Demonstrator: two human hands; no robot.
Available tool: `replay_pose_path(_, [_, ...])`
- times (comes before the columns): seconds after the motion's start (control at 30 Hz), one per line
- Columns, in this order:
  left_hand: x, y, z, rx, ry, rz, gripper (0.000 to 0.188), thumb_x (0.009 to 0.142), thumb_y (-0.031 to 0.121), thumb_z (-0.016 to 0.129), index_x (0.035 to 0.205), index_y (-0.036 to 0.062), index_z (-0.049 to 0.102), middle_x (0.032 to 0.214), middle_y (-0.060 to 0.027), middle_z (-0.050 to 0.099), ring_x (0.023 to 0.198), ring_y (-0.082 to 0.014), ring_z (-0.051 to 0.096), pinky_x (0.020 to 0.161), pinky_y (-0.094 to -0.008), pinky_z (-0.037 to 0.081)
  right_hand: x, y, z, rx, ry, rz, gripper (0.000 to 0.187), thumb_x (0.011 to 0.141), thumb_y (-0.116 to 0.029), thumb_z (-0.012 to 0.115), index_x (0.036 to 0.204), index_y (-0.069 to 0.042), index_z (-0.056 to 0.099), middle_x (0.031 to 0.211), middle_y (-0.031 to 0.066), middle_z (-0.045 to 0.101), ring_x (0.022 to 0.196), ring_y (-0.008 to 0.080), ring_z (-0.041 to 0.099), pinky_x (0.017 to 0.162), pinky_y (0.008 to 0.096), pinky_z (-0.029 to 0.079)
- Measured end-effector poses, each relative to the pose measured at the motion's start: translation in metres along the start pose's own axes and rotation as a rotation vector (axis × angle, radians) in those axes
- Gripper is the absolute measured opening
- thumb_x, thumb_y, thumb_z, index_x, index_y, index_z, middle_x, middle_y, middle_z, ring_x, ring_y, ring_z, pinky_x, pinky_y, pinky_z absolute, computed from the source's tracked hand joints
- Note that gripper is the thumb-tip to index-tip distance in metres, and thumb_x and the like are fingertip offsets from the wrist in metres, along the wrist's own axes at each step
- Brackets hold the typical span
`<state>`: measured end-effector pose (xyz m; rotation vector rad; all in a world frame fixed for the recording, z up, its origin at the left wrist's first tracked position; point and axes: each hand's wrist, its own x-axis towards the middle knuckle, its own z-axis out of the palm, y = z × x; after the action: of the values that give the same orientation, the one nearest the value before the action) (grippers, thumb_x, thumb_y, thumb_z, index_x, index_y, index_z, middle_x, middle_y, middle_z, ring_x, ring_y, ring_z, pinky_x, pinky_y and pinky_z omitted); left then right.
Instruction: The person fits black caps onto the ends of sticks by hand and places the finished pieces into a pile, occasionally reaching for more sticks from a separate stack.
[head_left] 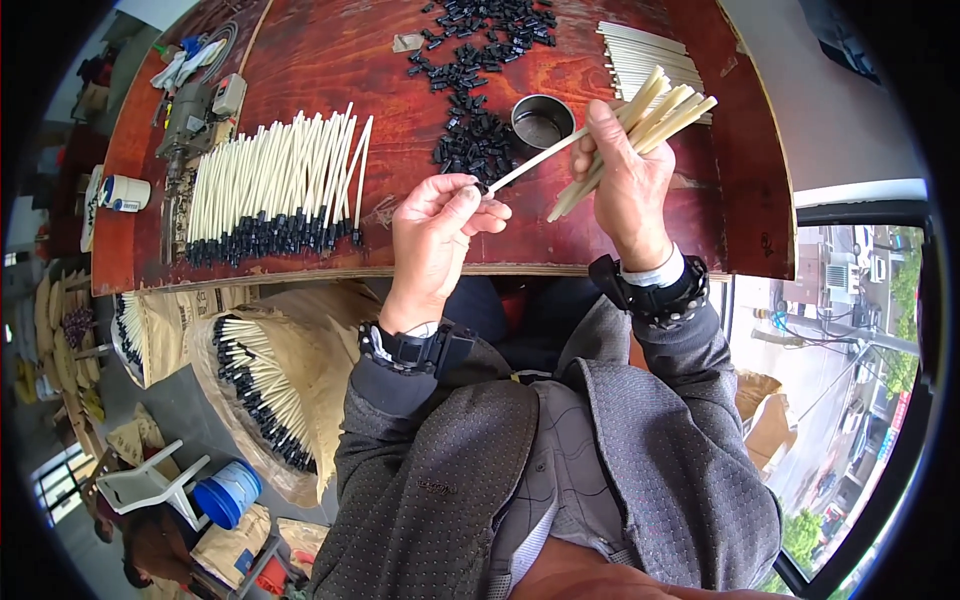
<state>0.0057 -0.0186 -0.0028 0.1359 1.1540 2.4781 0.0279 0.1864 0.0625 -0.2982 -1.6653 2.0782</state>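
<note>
My right hand [628, 178] grips a bundle of cream sticks [662, 112] that fan out up and to the right, and its thumb and forefinger pinch one single stick [535, 162] pointing left. My left hand [440, 232] pinches a small black cap [482, 187] at that stick's left tip. Both hands hover above the near edge of the dark red wooden table [340, 60]. A heap of loose black caps [475, 60] lies just beyond the hands, with a small round metal cup [542, 121] beside it.
A row of finished cream sticks with black caps [275, 190] lies on the left of the table. Bare cream sticks [645, 55] are stacked at the far right. A sack of capped sticks [262, 390] stands below the table edge. A mug [125, 193] and tools sit far left.
</note>
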Motion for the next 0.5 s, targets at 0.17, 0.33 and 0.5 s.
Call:
replay_pose_path(0.17, [-0.003,-0.001,0.006,-0.109,-0.013,-0.021,0.012,0.098,0.002,0.061,0.109,-0.0040,0.063,0.097,-0.0187,0.070,0.081,-0.0276,0.073,0.070,-0.0334,0.062,-0.005,0.002,0.005,-0.009,0.015,-0.046,0.016,0.099,-0.015,0.067,0.095,0.000,0.062,0.069,0.0039,0.058,0.055,0.0128,0.055,0.050,0.0261,0.044])
replay_pose_path(0.33, [-0.006,-0.006,0.006,-0.041,0.064,0.055,0.011,0.097,0.000,0.061,0.108,-0.0033,0.063,0.094,-0.0186,0.070,0.076,-0.0254,0.073,0.064,-0.0321,0.061,-0.019,0.007,0.021,-0.080,-0.009,-0.182,0.010,0.099,-0.010,0.064,0.097,-0.001,0.061,0.067,0.0029,0.057,0.054,0.0122,0.055,0.050,0.0260,0.044])
replay_pose_path(0.5, [-0.011,0.002,-0.003,0.213,0.132,0.206,0.009,0.097,-0.002,0.061,0.105,-0.0042,0.063,0.091,-0.0175,0.071,0.073,-0.0233,0.072,0.062,-0.0298,0.059,-0.006,0.016,0.030,-0.088,-0.079,-0.078,0.008,0.099,-0.009,0.065,0.098,-0.001,0.061,0.066,0.0016,0.055,0.053,0.0103,0.052,0.048,0.0261,0.042])
